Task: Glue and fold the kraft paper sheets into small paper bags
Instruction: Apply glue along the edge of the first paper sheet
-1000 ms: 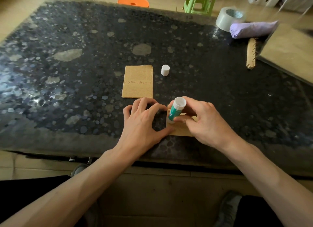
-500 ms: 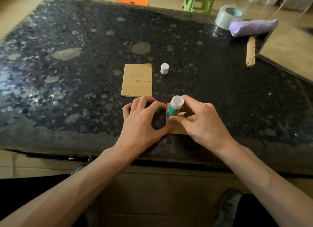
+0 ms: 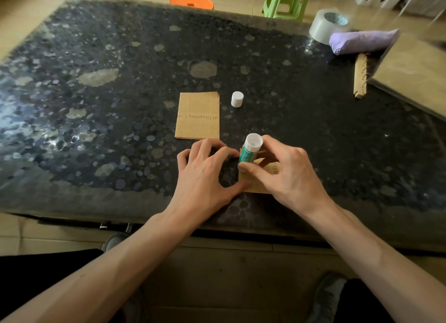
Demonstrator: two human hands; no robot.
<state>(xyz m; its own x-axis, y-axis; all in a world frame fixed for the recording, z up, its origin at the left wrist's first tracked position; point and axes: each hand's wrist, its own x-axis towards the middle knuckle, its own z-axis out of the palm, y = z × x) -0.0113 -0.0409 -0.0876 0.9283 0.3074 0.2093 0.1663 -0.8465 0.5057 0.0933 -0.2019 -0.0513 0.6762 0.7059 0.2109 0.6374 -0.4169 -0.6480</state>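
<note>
Pinching a green-and-white glue stick (image 3: 249, 151), the right hand (image 3: 287, 175) is seemingly gluing the small brown kraft paper sheet (image 3: 255, 189) beneath the grip; the left hand (image 3: 205, 175), unclenched, is steadying it alongside. Next calls for neat folding.

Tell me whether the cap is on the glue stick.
No, the cap stands on the table beside the paper stack, apart from the glue stick in the right hand.

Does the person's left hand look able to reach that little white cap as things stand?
Probably yes. The left hand grips nothing; its thumb only rests on the paper piece. The white cap stands uncovered beyond, right of the kraft stack, with bare table between.
</note>
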